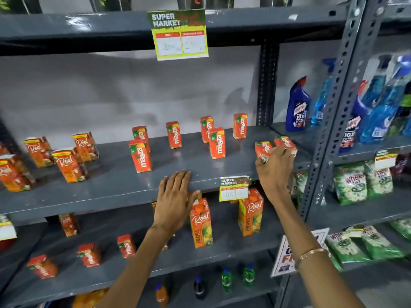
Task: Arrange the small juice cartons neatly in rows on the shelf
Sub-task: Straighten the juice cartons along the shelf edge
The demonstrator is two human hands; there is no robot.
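On shelf [115, 185], carton [263, 150] — under right fingers [279, 152]

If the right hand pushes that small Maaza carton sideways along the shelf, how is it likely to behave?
The Maaza carton under the right hand is a stiff box, so it probably holds its shape. Tall on a narrow base, it may tip. The glossy metal shelf likely lets it slide.

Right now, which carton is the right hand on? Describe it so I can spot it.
Find the grey middle shelf with the scattered orange Maaza cartons. At its far right end two cartons sit together; the right hand grips the nearer left one, the only carton with fingers on it.
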